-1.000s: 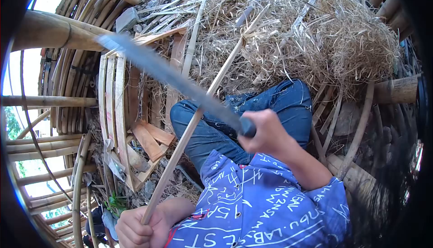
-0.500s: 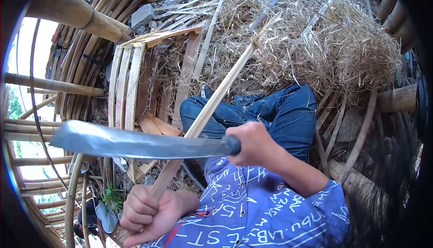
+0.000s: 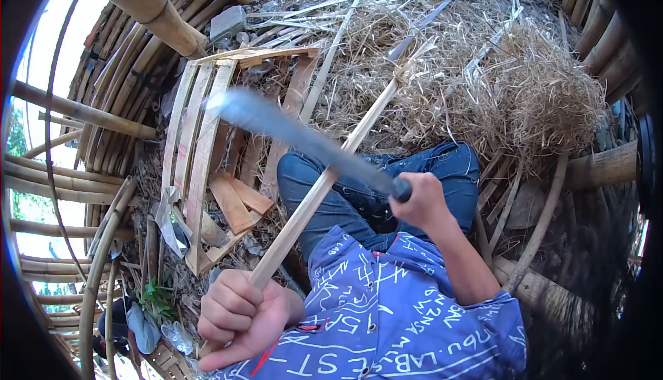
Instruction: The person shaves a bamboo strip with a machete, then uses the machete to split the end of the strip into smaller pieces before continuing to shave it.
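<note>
My left hand point(image 3: 238, 314) is wrapped round the lower end of a long pale bamboo strip point(image 3: 298, 226). The strip slants up and to the right over my crossed legs, and its frayed far end reaches the shavings. In my right hand point(image 3: 421, 204) is the dark handle of a machete point(image 3: 304, 141). Its broad blade points up and left, crossing over the strip near the strip's middle. The blade's far part is smeared by motion.
A heap of dry shavings point(image 3: 539, 97) lies ahead of my legs. To the left stands a slatted wooden crate point(image 3: 207, 131), with wood pieces point(image 3: 238, 204) inside. Bamboo poles point(image 3: 83, 114) line the left side, and a grey block point(image 3: 228, 23) sits at the upper left.
The machete has moved away from me along the strip, and its blade has tilted from nearly level to slanting up left. My right hand has moved forward and right; my left keeps its grip.
</note>
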Action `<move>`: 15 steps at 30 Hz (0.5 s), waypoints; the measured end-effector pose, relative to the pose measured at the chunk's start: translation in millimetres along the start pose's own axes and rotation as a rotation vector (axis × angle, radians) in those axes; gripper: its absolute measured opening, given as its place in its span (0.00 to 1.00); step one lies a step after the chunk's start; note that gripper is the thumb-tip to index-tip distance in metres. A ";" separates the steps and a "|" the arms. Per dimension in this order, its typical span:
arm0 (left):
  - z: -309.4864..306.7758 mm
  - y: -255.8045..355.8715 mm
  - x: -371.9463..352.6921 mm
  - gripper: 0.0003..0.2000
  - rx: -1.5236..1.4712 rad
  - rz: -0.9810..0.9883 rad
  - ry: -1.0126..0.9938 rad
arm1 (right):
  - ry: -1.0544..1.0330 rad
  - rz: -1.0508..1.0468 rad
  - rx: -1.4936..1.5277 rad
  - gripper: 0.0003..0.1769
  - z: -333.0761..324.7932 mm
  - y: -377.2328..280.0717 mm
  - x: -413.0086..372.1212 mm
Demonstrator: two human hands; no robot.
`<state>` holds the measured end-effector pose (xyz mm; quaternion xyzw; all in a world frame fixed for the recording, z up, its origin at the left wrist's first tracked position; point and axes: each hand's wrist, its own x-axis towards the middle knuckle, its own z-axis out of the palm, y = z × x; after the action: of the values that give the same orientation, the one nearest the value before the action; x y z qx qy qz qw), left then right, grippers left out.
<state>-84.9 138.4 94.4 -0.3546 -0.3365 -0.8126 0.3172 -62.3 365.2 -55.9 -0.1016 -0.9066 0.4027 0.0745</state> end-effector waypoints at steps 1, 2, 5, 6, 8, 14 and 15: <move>0.6 0.1 -1.1 0.29 0.007 -0.006 -0.006 | -0.005 0.160 -0.047 0.08 0.3 15.4 1.2; 1.3 0.6 -2.2 0.29 0.015 -0.015 -0.013 | -0.011 0.245 -0.056 0.08 -3.1 31.5 4.0; 6.4 -0.9 -3.4 0.29 -0.033 -0.005 -0.064 | 0.027 0.312 -0.091 0.09 -9.8 59.1 8.2; 5.3 -2.6 -1.7 0.29 -0.035 -0.001 -0.062 | 0.036 0.312 -0.090 0.09 -10.8 61.9 7.8; 1.5 -5.7 3.3 0.29 -0.013 0.030 0.064 | 0.044 0.311 -0.086 0.09 -13.2 55.5 4.1; 14.6 -4.4 -5.1 0.25 -0.109 0.017 -0.093 | -0.054 0.052 0.238 0.09 -20.3 -31.5 -12.8; 14.7 -4.2 -6.8 0.23 -0.112 0.011 -0.136 | -0.074 -0.045 0.260 0.10 -23.3 -48.9 -15.9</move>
<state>-79.0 154.1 95.3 -0.4279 -0.3094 -0.8025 0.2779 -48.0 345.9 -4.8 -0.0560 -0.8509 0.5186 0.0625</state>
